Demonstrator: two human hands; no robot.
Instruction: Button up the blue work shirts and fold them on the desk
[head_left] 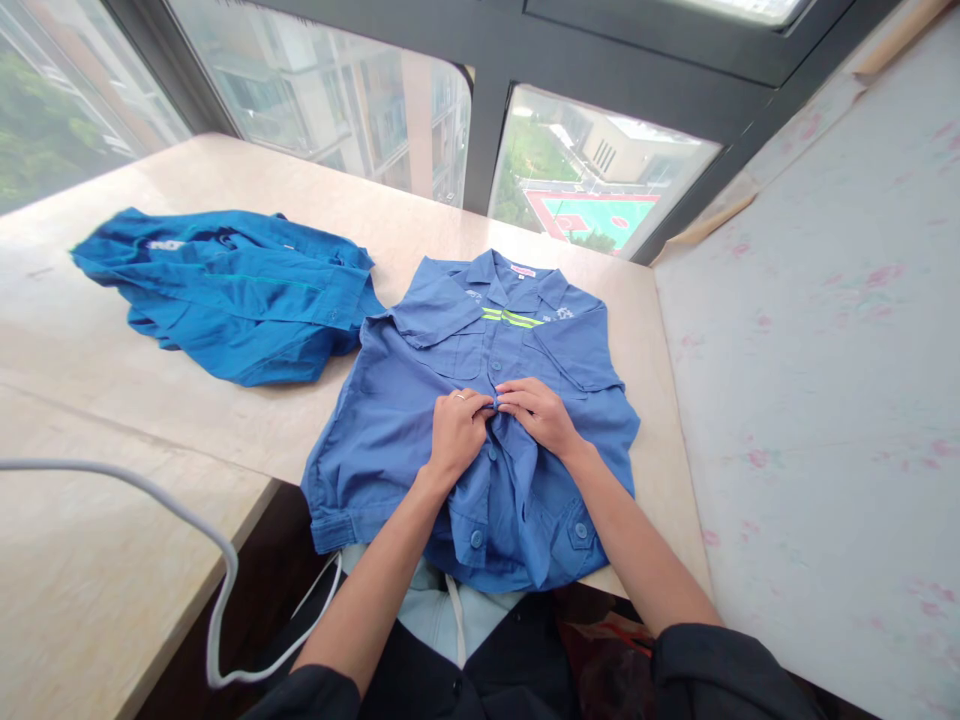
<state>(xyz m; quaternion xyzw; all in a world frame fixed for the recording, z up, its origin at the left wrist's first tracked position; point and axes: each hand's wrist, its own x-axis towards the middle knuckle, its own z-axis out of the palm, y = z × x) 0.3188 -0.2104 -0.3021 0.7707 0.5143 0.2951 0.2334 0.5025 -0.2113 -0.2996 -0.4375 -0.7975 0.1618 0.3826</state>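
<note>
The blue shirt point(397, 430) lies front up on the counter point(247, 425), near the right edge, with its collar toward the window point(607, 170) and its hem over the near edge. The left hand point(459, 432) is closed, fingertips pinching the shirt's front just below a button point(496, 366). The right hand point(541, 415) is also closed, pinching the front beside it. A second garment point(247, 290) lies crumpled toward the counter's far left corner.
</note>
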